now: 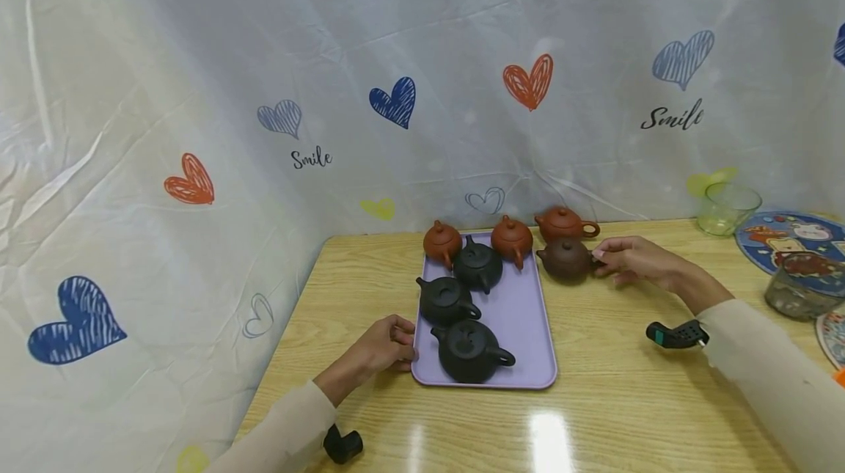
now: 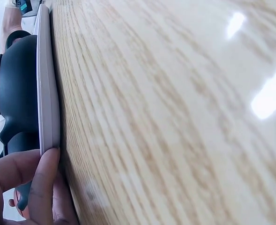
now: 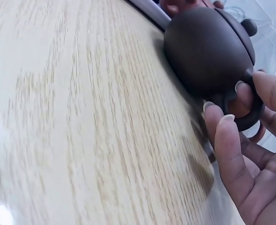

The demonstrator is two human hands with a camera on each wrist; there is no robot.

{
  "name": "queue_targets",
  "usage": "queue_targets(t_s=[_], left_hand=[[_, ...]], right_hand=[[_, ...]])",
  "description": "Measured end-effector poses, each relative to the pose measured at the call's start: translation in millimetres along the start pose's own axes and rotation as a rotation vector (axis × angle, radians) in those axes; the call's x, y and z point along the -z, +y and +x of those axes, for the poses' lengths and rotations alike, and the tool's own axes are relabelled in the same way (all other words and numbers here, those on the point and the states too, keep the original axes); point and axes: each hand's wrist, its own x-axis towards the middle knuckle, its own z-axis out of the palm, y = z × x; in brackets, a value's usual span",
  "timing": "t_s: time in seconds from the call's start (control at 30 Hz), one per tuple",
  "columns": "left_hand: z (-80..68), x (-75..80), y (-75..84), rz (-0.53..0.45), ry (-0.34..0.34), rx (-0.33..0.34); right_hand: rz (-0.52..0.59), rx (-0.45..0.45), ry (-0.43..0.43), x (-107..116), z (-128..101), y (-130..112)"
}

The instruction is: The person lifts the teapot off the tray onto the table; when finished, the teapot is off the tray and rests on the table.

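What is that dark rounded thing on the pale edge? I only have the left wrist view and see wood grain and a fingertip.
Observer: It is a black teapot standing on a lilac tray; the head view shows three black and two red-brown pots on that tray.
Operator: What is the left hand doing?
Observer: The left hand rests on the table, its fingers against the tray's near left edge.
Operator: And the other hand?
Observer: The right hand pinches the handle of a brown teapot standing on the table just right of the tray.
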Motion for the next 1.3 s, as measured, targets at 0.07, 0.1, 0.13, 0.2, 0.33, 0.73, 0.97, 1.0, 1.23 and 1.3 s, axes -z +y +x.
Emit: queue_targets(t_s=[0.07, 0.1, 0.13, 0.2, 0.33, 0.73, 0.97, 1.0, 1.23, 1.3], left_hand=[[0.6, 0.0, -0.6, -0.003, -0.002, -0.001], [0.8, -0.1, -0.6, -0.003, -0.002, 0.0], [1.0, -0.1, -0.6, -0.003, -0.002, 0.0], [1.1, -0.1, -0.6, -0.002, -0.001, 0.001], [0.6, 0.0, -0.2, -0.004, 0.0, 0.008], [-0.7, -1.0, 0.6, 0.008, 0.016, 0.006], [-1.3, -1.3, -0.9, 0.011, 0.013, 0.007], [-1.2, -1.3, -1.1, 0.01, 0.014, 0.008], [-0.4, -1.4, -1.1, 0.003, 0.01, 0.005], [-0.2, -1.4, -0.8, 0.002, 0.008, 0.004]], right_hand=[[-0.007, -0.005, -0.016, 2, 1, 1], [-0.011, -0.01, -0.023, 3, 1, 2], [-0.018, -0.012, -0.032, 4, 2, 2], [-0.029, -0.019, -0.048, 5, 3, 3], [-0.045, -0.032, -0.051, 7, 5, 3], [-0.047, 0.05, 0.104, 11, -5, 3], [-0.089, 0.13, 0.183, 14, -12, -5], [-0.084, 0.14, 0.186, 12, -13, -7], [-0.067, 0.208, 0.172, -13, -16, -26], [-0.077, 0.23, 0.154, -23, -17, -31]])
